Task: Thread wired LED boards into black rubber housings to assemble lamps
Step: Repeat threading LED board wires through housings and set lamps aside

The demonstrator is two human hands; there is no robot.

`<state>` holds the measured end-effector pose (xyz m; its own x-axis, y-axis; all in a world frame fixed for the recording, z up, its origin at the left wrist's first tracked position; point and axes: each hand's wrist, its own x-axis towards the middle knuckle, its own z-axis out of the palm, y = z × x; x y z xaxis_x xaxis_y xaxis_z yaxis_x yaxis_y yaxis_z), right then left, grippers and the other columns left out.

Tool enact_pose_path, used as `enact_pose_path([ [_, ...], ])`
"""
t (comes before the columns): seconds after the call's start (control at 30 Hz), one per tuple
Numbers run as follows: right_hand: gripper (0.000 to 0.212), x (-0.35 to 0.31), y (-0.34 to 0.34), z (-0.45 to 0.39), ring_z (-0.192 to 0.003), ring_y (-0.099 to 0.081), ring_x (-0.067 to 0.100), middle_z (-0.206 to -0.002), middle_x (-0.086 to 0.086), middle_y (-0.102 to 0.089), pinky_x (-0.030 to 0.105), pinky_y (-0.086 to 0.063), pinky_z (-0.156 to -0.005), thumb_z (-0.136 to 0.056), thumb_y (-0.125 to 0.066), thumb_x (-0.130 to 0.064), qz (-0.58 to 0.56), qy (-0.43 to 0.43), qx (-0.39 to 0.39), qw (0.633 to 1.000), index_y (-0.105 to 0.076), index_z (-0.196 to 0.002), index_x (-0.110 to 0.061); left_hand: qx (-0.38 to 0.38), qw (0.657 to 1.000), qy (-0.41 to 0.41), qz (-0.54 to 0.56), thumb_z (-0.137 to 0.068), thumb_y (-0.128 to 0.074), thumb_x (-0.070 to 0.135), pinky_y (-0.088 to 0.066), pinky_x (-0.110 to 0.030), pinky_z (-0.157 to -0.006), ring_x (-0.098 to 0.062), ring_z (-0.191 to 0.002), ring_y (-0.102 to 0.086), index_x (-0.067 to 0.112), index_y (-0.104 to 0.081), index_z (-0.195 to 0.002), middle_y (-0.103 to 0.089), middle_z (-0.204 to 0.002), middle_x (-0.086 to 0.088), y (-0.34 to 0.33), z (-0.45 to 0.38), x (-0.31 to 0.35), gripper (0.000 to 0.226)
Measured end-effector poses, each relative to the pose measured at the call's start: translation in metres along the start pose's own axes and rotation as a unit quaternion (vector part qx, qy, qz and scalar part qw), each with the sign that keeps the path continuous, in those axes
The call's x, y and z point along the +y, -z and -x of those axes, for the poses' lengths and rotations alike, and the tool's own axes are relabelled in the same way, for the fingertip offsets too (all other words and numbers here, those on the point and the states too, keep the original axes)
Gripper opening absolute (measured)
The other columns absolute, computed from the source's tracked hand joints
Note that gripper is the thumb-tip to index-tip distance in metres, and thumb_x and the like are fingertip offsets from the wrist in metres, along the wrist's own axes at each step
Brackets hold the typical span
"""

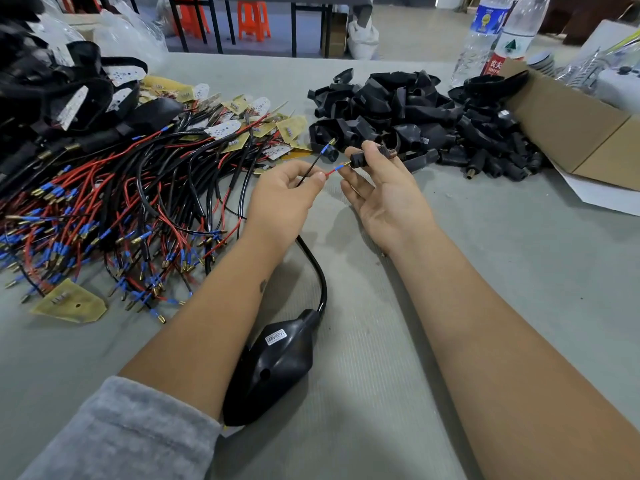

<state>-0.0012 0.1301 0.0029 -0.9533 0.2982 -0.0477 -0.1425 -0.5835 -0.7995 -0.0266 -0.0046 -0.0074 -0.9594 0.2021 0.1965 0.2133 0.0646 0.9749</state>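
Connector (367, 154) axis level — threads right

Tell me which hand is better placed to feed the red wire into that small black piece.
Probably the left hand: it pinches the red wire, whose tip sits at the small black piece, which the right hand holds.

Two hands (287, 192); one black housing (273, 365) nearby; two water bottles (485, 32); one cardboard box (581, 129); wired boards (114, 209), perhaps dozens.

Even soft light, wide-angle edge distortion
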Motion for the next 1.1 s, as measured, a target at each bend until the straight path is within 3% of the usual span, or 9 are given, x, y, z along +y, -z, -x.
enact_pose_path([
  [0.27, 0.009, -0.001, -0.001, 0.002, -0.069, -0.067, 0.013, -0.079, -0.003, -0.072, 0.023, -0.054, -0.068, -0.097, -0.059, -0.024, 0.015, 0.005, 0.002, 1.000, -0.058, -0.089, -0.020, -0.011, 1.000, -0.005, -0.008, -0.093, -0.064, 0.016, -0.025, -0.017, -0.040, -0.003, -0.041, -0.027, 0.019, -0.065, -0.077, -0.039, -0.054, 0.006, 0.000, 0.001, 0.001, 0.016],
  [0.5, 0.010, 0.005, -0.004, 0.005, -0.069, -0.063, 0.013, -0.080, 0.002, -0.066, 0.024, -0.049, -0.072, -0.095, -0.059, -0.011, 0.135, 0.041, -0.053, 0.989, -0.059, -0.088, -0.017, -0.018, 1.000, -0.015, 0.009, -0.092, -0.064, 0.011, -0.024, -0.015, -0.038, -0.001, -0.037, -0.029, 0.016, -0.061, -0.077, -0.044, -0.051, 0.007, 0.000, 0.002, 0.002, 0.016],
  [0.73, 0.005, 0.006, -0.007, 0.008, -0.076, -0.063, 0.017, -0.084, 0.006, -0.067, 0.022, -0.051, -0.071, -0.095, -0.059, -0.010, 0.169, 0.051, -0.070, 0.982, -0.059, -0.092, -0.015, -0.006, 0.992, 0.094, 0.089, -0.085, -0.031, -0.005, -0.022, -0.017, -0.036, -0.004, -0.035, -0.028, 0.016, -0.050, -0.088, -0.050, -0.046, 0.004, 0.001, -0.005, 0.004, 0.029],
  [1.1, 0.008, 0.008, -0.008, 0.010, -0.078, -0.064, 0.015, -0.083, 0.009, -0.065, 0.022, -0.052, -0.073, -0.092, -0.060, 0.000, 0.205, 0.077, -0.083, 0.972, -0.059, -0.097, -0.007, -0.027, 0.991, 0.097, 0.090, -0.090, -0.036, -0.001, -0.027, -0.017, -0.037, -0.006, -0.039, -0.033, 0.017, -0.046, -0.093, -0.059, -0.052, 0.000, 0.001, -0.004, 0.006, 0.020],
])
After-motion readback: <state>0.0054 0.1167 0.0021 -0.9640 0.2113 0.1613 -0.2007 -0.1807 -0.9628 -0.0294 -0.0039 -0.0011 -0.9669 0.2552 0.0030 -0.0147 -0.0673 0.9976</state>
